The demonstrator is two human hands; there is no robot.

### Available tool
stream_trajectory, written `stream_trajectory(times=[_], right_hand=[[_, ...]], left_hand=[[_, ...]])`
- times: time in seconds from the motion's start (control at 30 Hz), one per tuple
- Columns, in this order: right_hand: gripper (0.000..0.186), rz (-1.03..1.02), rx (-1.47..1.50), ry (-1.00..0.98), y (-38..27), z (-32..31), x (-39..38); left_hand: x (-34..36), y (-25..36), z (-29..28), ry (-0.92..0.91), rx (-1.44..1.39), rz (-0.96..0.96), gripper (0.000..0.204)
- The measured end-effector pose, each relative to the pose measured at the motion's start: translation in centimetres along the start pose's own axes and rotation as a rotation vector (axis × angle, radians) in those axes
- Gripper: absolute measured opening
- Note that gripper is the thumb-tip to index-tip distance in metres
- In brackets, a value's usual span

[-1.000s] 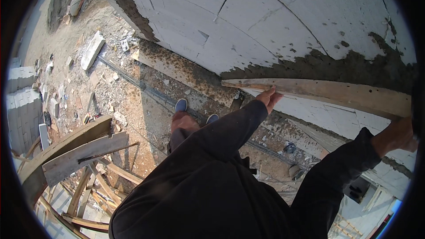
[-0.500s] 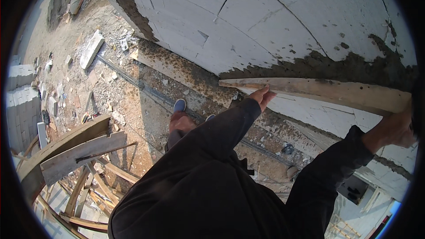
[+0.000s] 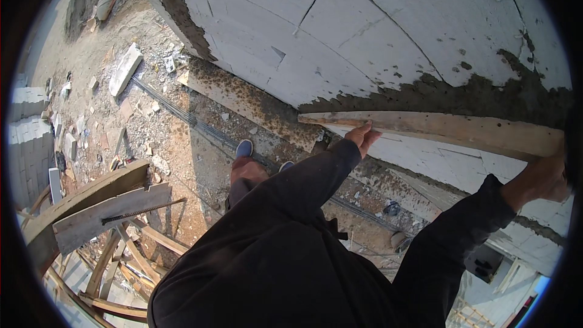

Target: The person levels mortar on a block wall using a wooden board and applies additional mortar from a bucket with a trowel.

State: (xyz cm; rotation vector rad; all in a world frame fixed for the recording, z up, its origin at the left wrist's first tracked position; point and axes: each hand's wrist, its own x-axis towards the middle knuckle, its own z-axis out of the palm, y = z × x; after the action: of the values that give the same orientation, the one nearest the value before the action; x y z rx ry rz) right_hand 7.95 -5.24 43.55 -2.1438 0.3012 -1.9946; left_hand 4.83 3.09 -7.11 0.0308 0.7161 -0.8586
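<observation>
A long wooden board (image 3: 461,130) lies lengthwise against a white block wall (image 3: 358,30), just along the lower edge of a band of wet grey mortar (image 3: 437,94). My left hand (image 3: 365,137) holds the board's lower edge toward its left end, fingers closed on the edge. At the far right my right hand (image 3: 546,179) grips the other end from below; its fingers are partly lost in the dark rim of the picture. Small dark mortar spots dot the blocks above the band.
I stand on scaffold-like planks (image 3: 243,106) spattered with mortar, beside a bundle of rods (image 3: 182,112). Rubble (image 3: 158,79) covers the ground at left. Lower left are timbers (image 3: 139,255) and a plank with a rebar rod (image 3: 146,208). Stacked white blocks (image 3: 30,146) stand farther left.
My left hand has shifted slightly right along the board's lower edge. The board's left end sits slightly lower in the picture, and my right hand keeps its grip.
</observation>
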Motion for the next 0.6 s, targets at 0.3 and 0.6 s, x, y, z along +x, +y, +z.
stream_trajectory(times=[0.3, 0.6], right_hand=[[0.043, -0.088, 0.053, 0.002, -3.4, -1.5, 4.0], [0.042, -0.1, 0.164, 0.01, -3.8, 0.7, -1.5]], left_hand=[[2.4, -6.3, 1.4, -0.097, 0.08, -0.219, 0.046], [12.5, 6.0, -6.4, -0.06, -0.331, -0.534, 0.068]])
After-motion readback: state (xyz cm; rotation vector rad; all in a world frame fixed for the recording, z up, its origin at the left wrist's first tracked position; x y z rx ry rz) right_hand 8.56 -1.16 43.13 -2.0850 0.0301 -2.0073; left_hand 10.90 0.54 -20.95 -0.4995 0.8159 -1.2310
